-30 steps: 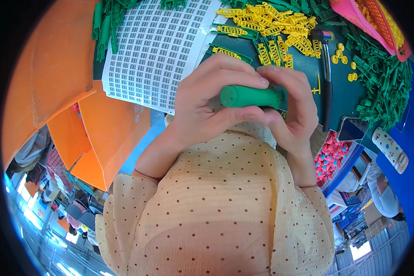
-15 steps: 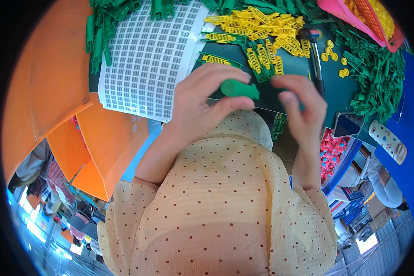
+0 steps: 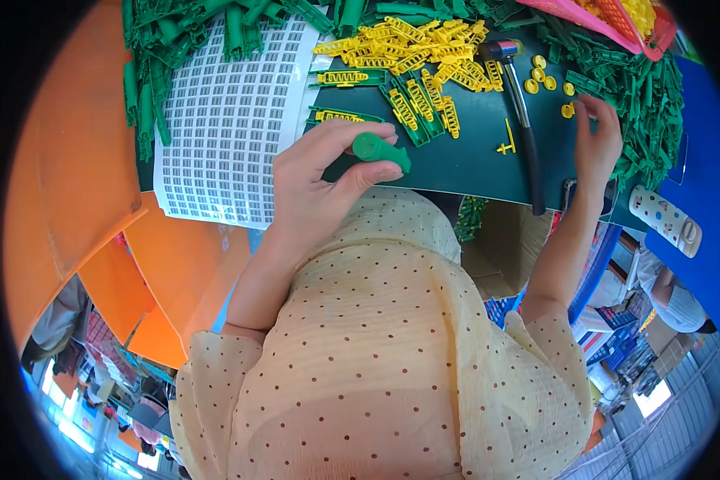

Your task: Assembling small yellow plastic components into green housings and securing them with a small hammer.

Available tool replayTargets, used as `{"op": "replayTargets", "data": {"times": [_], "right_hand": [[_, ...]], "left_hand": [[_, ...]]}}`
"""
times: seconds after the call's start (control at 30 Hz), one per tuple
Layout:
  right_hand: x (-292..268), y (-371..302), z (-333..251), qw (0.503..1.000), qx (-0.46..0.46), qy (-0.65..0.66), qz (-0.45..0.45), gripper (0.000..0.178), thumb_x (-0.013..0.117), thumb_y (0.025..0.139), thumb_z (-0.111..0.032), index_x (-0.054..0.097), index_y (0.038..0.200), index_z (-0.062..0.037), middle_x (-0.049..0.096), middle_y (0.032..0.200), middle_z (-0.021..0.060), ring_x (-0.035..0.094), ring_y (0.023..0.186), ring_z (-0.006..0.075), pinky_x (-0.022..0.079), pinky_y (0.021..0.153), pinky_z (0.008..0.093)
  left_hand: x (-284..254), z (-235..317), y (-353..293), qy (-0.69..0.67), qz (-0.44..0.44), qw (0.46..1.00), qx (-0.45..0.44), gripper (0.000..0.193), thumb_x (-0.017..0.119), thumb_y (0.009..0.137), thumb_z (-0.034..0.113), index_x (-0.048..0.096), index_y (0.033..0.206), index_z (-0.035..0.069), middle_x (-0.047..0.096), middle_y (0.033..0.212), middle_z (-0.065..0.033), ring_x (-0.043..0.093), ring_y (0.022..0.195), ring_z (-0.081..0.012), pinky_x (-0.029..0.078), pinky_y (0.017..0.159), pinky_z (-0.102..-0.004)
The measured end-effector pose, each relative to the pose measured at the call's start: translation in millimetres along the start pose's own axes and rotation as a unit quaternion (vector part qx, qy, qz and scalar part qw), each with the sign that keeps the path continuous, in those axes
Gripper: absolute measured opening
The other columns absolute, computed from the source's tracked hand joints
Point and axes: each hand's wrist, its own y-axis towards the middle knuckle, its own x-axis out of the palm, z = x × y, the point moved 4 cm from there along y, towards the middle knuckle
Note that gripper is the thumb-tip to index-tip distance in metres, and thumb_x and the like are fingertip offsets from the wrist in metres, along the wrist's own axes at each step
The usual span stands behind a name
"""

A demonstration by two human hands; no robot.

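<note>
My left hand (image 3: 308, 172) is closed around a green plastic tube (image 3: 382, 152), pinching it between thumb and fingers near the table's front edge. The tube's round end faces up and left. Farther right, my right hand (image 3: 598, 148) reaches over the table, its thumb and index finger apart. Their tips are at a small round yellow cap (image 3: 568, 110); whether they touch it I cannot tell. Several more yellow caps (image 3: 550, 83) lie just beyond. A hammer (image 3: 522, 108) with a black handle and a thin yellow plastic piece (image 3: 508, 140) lie between my hands.
Yellow slotted parts (image 3: 412, 48) are heaped at the back, some seated in green shells (image 3: 416, 108). Green pieces (image 3: 656, 120) pile up at right. A sticker sheet (image 3: 224, 120) covers the left. A patterned case (image 3: 664, 220) and pink basket (image 3: 656, 32) are on the right.
My right hand has moved away from the left hand, out to the right beside the yellow caps. My left hand still grips the green tube. The whole view has shifted somewhat.
</note>
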Motion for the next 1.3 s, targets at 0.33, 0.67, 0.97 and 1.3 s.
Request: {"op": "replayTargets", "data": {"times": [0.33,0.67,0.97,1.3], "right_hand": [[24.5,4.6,-17.5,0.994,-0.052,-0.083,-0.041,0.015,0.067,0.084,-0.015,0.067,0.096,-0.0059,0.063,0.096,0.0097,0.062,0.078,0.0241,0.049,0.069,0.0345],[31.3,1.0,-38.0,0.997,-0.067,0.032,-0.028,0.023,0.067,0.083,-0.009,0.064,0.106,-0.0065,0.062,0.099,0.0112,0.062,0.072,0.0217,0.050,0.066,0.0330],[32.5,6.0,-37.9,0.996,-0.082,-0.002,-0.040,0.021,0.066,0.084,-0.009,0.066,0.106,-0.0065,0.062,0.097,0.0110,0.063,0.073,0.0225,0.049,0.066,0.0311],[5.8,-46.0,-130.1,0.867,0.027,0.471,-0.162,0.019,0.061,0.091,-0.010,0.066,0.106,0.0013,0.064,0.093,0.0045,0.054,0.077,0.0078,0.043,0.067,0.0210]], "left_hand": [[6.2,10.2,1.9,0.119,0.044,0.983,0.135,0.037,0.083,0.061,0.011,0.069,0.095,0.008,0.068,0.084,-0.0059,0.063,0.075,-0.0220,0.049,0.063,-0.0297],[16.8,3.0,-3.2,0.170,0.006,0.973,0.154,0.036,0.081,0.066,0.012,0.069,0.099,0.005,0.069,0.089,-0.0075,0.063,0.079,-0.0218,0.049,0.069,-0.0299],[22.8,-3.5,-5.1,0.166,0.001,0.973,0.158,0.034,0.081,0.064,0.017,0.067,0.093,0.007,0.067,0.086,-0.0045,0.062,0.076,-0.0221,0.048,0.066,-0.0322],[29.1,-14.5,-3.3,0.176,0.014,0.971,0.160,0.033,0.080,0.065,0.016,0.067,0.094,0.007,0.066,0.084,-0.0043,0.061,0.073,-0.0217,0.048,0.062,-0.0314]]}}
